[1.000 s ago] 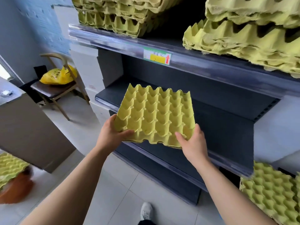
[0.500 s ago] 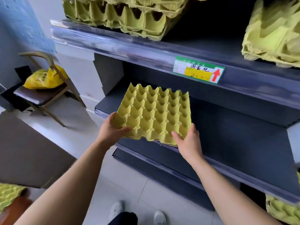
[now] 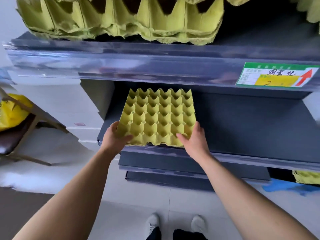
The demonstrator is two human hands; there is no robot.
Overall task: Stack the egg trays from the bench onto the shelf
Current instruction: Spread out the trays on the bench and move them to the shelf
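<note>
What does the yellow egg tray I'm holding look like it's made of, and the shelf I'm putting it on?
The egg tray looks like moulded paper pulp: matte yellow-green, with soft-edged cups and a slightly ragged rim. The shelf appears to be painted sheet metal, flat, dark grey and evenly smooth, though laminate cannot be ruled out. The glossy strip along its front edge reflects light like clear plastic.

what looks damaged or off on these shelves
The stacked egg trays on the upper shelf have ragged, torn-looking lower edges and overhang its front. The single egg tray held by the left hand and right hand looks intact.
</note>
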